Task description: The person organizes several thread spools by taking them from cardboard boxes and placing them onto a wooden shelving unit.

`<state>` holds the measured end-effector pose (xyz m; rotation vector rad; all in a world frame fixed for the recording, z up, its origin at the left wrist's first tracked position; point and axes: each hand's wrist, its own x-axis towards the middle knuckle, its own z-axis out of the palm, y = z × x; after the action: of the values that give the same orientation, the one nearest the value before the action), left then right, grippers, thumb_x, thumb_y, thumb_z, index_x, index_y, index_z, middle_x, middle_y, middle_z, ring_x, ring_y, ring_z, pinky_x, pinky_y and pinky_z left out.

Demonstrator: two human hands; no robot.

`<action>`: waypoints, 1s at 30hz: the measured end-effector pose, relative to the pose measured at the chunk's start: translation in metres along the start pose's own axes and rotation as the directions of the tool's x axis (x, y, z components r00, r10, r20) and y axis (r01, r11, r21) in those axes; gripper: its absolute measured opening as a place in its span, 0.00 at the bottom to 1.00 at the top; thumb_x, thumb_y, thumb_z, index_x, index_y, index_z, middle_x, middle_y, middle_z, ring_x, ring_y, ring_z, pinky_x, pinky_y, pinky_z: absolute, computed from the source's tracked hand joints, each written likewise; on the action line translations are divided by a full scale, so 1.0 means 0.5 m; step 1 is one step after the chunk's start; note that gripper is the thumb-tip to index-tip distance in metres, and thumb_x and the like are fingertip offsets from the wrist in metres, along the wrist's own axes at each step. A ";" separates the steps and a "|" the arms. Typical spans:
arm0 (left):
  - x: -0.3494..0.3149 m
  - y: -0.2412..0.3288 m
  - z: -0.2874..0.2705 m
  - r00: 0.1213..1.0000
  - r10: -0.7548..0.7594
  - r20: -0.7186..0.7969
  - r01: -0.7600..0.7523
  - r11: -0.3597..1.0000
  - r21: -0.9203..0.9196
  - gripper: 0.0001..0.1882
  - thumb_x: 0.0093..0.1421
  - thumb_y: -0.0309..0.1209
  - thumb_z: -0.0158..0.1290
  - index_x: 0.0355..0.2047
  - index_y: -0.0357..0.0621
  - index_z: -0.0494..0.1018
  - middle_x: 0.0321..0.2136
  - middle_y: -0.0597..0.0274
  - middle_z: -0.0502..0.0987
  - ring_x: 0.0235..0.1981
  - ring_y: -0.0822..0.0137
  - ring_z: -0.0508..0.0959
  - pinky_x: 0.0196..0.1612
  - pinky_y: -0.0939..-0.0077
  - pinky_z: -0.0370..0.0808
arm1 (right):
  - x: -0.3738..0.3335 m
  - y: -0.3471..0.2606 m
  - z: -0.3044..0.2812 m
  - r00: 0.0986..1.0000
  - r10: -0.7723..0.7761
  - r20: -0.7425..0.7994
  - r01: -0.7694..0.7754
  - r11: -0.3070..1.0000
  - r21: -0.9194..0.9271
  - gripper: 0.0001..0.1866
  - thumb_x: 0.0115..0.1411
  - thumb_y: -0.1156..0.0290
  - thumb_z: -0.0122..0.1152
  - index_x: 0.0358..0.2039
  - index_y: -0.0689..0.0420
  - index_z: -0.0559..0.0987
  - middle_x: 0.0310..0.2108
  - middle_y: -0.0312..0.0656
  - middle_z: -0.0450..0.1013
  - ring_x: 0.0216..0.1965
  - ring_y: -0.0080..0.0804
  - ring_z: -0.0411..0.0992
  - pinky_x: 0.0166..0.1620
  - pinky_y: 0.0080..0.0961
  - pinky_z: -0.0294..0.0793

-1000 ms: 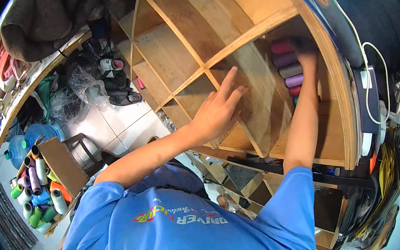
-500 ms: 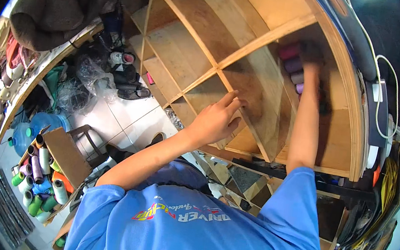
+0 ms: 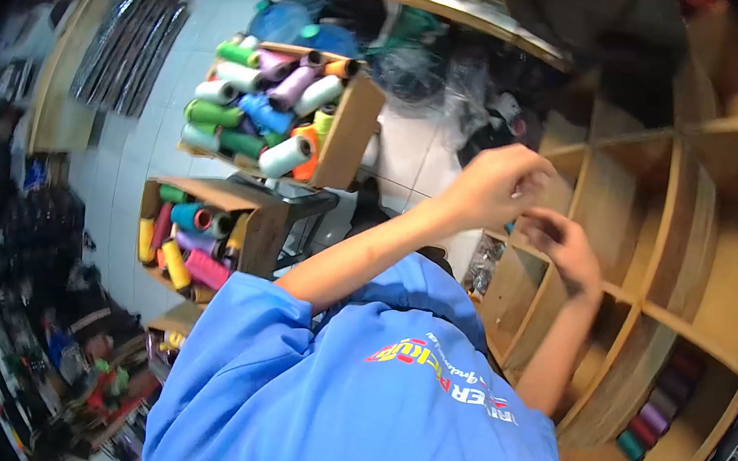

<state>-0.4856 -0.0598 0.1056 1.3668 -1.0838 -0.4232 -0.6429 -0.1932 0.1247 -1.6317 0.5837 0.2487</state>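
My left hand (image 3: 499, 187) is raised in front of the wooden shelf, its fingers loosely bent with nothing visible in them. Just below and to the right, my right hand (image 3: 568, 253) is half curled, thumb and fingers apart, also without anything visible in its grasp. The two hands are close together; whether they touch I cannot tell. A row of thread spools (image 3: 660, 408), dark red, purple, red and green, lies in a compartment of the wooden shelf (image 3: 652, 263) at the lower right.
At the left, a cardboard box (image 3: 350, 133) is heaped with thread cones in several colours. Below it stands a second box (image 3: 252, 217) with more cones. Blue water jugs (image 3: 283, 25) and clear plastic bags (image 3: 414, 76) lie behind. Dark flat bundles (image 3: 131, 44) are at the far left.
My view has swung left toward the boxes of thread cones. My right hand has come out of the spool compartment and drawn near my left hand; the spools stay in the shelf.
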 end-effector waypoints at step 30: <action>-0.278 -0.201 -0.775 0.880 -0.333 -0.340 0.355 -0.017 0.935 0.29 0.43 0.29 0.60 0.47 0.47 0.66 0.47 0.61 0.68 0.54 0.58 0.64 0.51 0.56 0.61 | 0.807 -0.304 0.722 0.893 -0.398 0.212 0.420 0.563 -0.712 0.23 0.42 0.61 0.65 0.36 0.65 0.77 0.38 0.56 0.73 0.42 0.50 0.73 0.46 0.37 0.72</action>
<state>-0.2068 0.2479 0.0217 2.9967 -0.9543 0.1227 -0.1627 0.0739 0.0043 -2.5174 0.0207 0.1640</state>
